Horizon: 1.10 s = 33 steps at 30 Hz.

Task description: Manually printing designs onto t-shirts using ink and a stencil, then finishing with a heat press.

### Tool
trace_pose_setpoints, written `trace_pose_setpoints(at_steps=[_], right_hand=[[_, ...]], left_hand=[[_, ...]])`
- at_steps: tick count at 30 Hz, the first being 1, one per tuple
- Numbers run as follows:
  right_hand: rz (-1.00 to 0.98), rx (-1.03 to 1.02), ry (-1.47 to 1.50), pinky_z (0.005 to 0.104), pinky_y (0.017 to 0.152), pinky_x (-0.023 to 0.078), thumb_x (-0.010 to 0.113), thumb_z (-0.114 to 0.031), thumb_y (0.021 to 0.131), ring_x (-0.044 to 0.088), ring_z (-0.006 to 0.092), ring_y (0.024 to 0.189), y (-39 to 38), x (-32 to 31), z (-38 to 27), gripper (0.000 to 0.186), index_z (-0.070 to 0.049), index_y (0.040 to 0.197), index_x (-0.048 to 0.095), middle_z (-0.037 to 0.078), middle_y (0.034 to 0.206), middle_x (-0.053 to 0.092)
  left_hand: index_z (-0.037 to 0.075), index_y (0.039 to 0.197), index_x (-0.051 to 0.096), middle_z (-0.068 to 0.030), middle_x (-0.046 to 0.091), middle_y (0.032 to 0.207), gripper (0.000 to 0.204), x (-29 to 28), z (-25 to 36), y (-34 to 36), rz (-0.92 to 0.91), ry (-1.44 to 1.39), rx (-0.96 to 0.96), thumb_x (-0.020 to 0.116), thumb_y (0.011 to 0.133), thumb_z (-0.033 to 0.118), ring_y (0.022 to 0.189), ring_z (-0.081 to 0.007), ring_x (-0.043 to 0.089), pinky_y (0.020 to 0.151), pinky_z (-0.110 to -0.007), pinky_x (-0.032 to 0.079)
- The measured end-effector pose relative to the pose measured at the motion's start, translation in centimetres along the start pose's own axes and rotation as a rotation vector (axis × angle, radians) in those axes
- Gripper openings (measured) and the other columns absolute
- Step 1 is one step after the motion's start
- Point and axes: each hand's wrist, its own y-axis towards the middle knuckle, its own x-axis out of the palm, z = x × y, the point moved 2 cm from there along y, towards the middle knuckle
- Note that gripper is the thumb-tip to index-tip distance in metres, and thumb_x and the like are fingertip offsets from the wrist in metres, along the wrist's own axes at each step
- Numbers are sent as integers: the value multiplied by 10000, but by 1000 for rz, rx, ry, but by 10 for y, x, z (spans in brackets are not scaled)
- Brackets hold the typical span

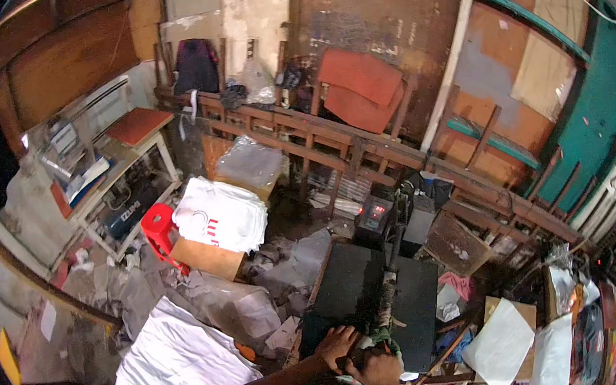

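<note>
In front of me stands a heat press with a wide black top [346, 280] and a long wrapped lever [388, 294] running along it toward me. My right hand [380, 369] is closed at the lever's near end, where a greenish cloth is wound around it. Close beside it on the left, my left hand [336, 346] rests at the press's near edge with its fingers curled together. A dark part lies between the two hands, and what the left fingers grip is hidden. To the left lies a stack of white cloth pieces [179, 366].
Behind the press sits a control box [375, 216] with red lit digits. Farther left, printed white fabric [220, 215] is stacked near a red plastic stool [161, 227]. Plastic sheets and scraps [233, 302] litter the floor. White sheets [500, 343] lie at the right.
</note>
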Motion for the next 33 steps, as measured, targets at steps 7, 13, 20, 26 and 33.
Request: trace_pose_setpoints(at_steps=[7, 13, 20, 26, 33], right_hand=[[42, -19, -3, 391, 417, 464, 587, -626, 783, 581, 265, 435, -3, 4, 0, 587, -73, 593, 638, 105, 499, 570], [74, 33, 17, 393, 504, 498, 568, -624, 788, 602, 290, 514, 5, -19, -5, 594, -57, 650, 679, 117, 573, 612], [-17, 61, 17, 434, 597, 510, 544, -606, 818, 622, 324, 624, 1, -18, -8, 599, -25, 733, 662, 145, 666, 626], [28, 78, -46, 419, 542, 516, 536, -596, 839, 638, 309, 603, 2, -33, -19, 582, -42, 723, 673, 157, 654, 636], [-53, 143, 61, 446, 476, 513, 520, -583, 856, 597, 328, 455, 2, -26, -18, 628, -22, 615, 666, 172, 501, 580]], left_hand=[[-29, 1324, 425, -191, 349, 1339, 970, 41, -18, 1, 12, -88, -19, 837, 617, 492, 1207, -365, 367, 957, -545, 355], [-16, 1245, 519, -174, 422, 1270, 658, 52, -13, 0, 409, -94, 32, 746, 763, 370, 1174, -356, 418, 963, -530, 381], [-20, 1238, 535, -176, 441, 1258, 576, 18, -10, -6, 254, 74, 64, 727, 768, 251, 1147, -351, 432, 928, -502, 412], [-39, 1232, 540, -193, 459, 1253, 555, 33, -12, -7, 301, -296, -21, 688, 795, 270, 1122, -354, 455, 937, -471, 406], [-12, 1275, 482, -181, 451, 1251, 742, 34, -16, -11, 525, -205, 220, 746, 701, 377, 1134, -357, 449, 947, -492, 388]])
